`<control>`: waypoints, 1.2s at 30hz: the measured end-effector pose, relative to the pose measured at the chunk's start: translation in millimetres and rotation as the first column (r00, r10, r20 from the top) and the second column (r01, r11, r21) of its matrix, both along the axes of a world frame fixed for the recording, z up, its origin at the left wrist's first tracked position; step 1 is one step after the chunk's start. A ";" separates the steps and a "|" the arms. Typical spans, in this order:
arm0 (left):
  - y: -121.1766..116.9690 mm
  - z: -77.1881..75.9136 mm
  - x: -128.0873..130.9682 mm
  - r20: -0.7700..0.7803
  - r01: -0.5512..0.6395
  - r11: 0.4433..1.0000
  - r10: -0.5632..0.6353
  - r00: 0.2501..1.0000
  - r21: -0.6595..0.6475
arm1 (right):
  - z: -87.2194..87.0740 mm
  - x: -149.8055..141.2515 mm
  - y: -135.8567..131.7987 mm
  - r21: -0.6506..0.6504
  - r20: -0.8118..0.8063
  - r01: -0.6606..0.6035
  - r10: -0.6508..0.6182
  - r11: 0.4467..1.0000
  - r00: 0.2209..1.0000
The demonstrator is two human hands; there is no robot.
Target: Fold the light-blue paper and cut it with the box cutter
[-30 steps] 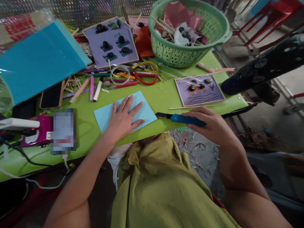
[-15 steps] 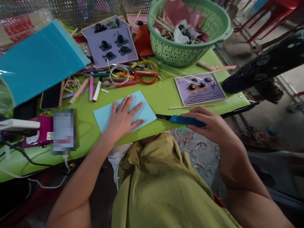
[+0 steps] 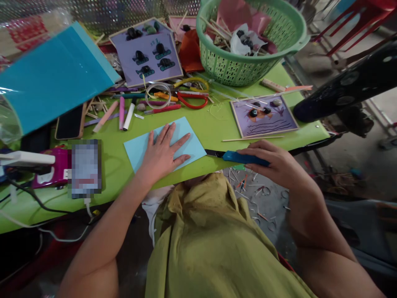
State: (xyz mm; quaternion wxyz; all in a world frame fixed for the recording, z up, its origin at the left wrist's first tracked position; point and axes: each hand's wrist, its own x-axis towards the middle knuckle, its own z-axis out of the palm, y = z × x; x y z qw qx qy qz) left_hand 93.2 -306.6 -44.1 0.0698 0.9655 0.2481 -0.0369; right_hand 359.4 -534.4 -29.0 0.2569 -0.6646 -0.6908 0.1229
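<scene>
Head view: the left hand lies palm down on the blue paper, its fingers spread wide, thumb pointing toward the paper's right corner. The paper sits flat near the middle of the near edge of the green worktop. The right hand has its fingers closed round the handle of the cutter, by the near edge, to the right of the paper. The blade is out and points left; its tip reaches the paper's right corner, though whether it touches or cuts the paper I cannot tell.

Compared with half a second ago, little differs. The camera has turned slightly, so the things on the worktop show a touch farther right and higher. Both hands have kept their pose, and the blade tip is at the same corner of the paper.

The rest of the layout is unchanged. Beyond the cutter lies a thin stick, just in front of a small framed picture near the right edge. The basket stands by the far right corner. Scissors and a white marker lie beyond the paper, toward the far edge. Left of the paper, a phone with a blurred screen rests close to the near edge, a cable plugged into it.
</scene>
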 end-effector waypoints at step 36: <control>-5.2 -0.5 0.3 0.031 -0.010 1.000 0.010 0.999 -0.014 | 1.7 -31.3 3.8 -0.018 0.006 -0.036 0.036 0.999 0.999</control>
